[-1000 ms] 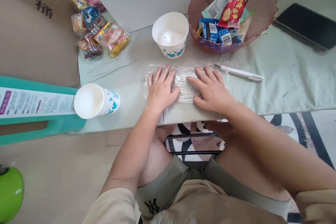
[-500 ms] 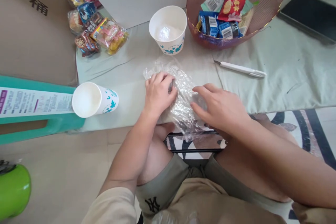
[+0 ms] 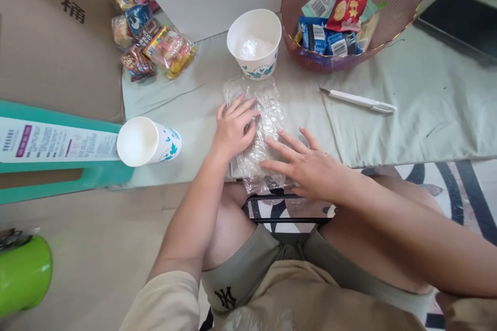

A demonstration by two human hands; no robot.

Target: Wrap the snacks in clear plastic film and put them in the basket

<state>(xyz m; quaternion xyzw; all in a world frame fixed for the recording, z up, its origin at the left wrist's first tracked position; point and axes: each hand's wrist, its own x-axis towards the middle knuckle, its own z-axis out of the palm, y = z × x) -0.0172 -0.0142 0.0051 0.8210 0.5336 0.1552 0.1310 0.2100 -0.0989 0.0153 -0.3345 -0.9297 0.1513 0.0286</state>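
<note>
A crumpled sheet of clear plastic film [image 3: 267,108] lies on the cloth-covered table, its near end hanging over the front edge. On its left side rests my left hand [image 3: 235,126], fingers bent but apart, palm down. My right hand [image 3: 305,163] lies across the right side of the film with its fingers spread. Neither hand grips anything. Just beyond the film stands a white paper cup [image 3: 256,62] with blue-green leaf prints. Left of my left hand, another paper cup [image 3: 169,145] of the same print stands near the front edge.
A pink ribbed bowl [image 3: 318,62] holds several wrapped snacks. The utility knife [image 3: 361,100] lies right of the film, and a dark flat device [image 3: 462,20] sits at far right. Wrapped snacks [image 3: 166,51] lie beside a cardboard box [image 3: 58,51]. A green bin [image 3: 25,274] stands on the floor.
My right hand has moved slightly left over the film and its fingers have spread out. My left hand's fingers have opened a little. The film looks flatter and narrower.
</note>
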